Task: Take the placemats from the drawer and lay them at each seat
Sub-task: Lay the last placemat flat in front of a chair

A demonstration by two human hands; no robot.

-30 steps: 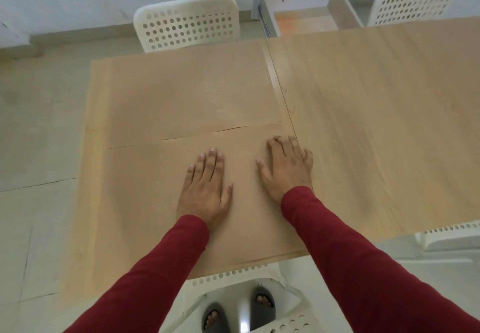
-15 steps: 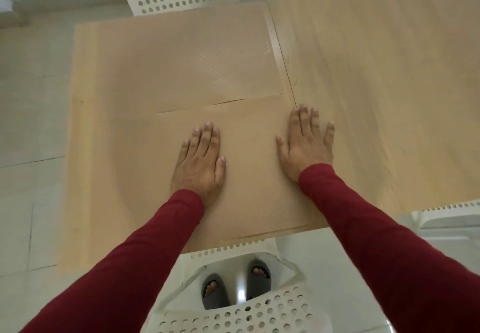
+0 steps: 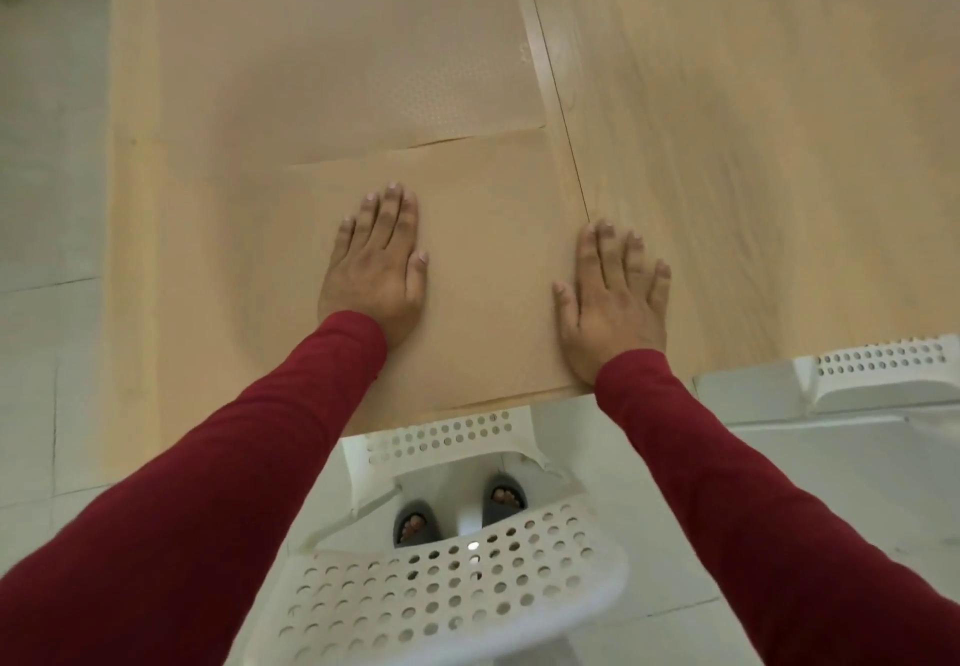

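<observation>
Two placemats noted on the left half of the table, head view only. Near placemat lying flat at the seat nearest the camera, its near edge just inside the table's front edge, its right edge running along the table's centre seam. Far placemat lying beyond it, perforated texture visible toward its right side, the two meeting along a slightly uneven line.

Left hand spread flat, palm down, on the middle of the near placemat; nothing gripped. Right hand likewise flat with fingers straight, resting across the mat's right edge, thumb on the mat, outer fingers on bare wood. Judged purpose: smoothing and squaring the mat to seam and front edge rather than carrying it.

White perforated chair directly below, tucked against the front edge; a second white chair at the right, where no mat yet lies. Right half of the table bare, offering free room. Drawer not in view. Task judged partly complete, with seats on the right outstanding.
</observation>
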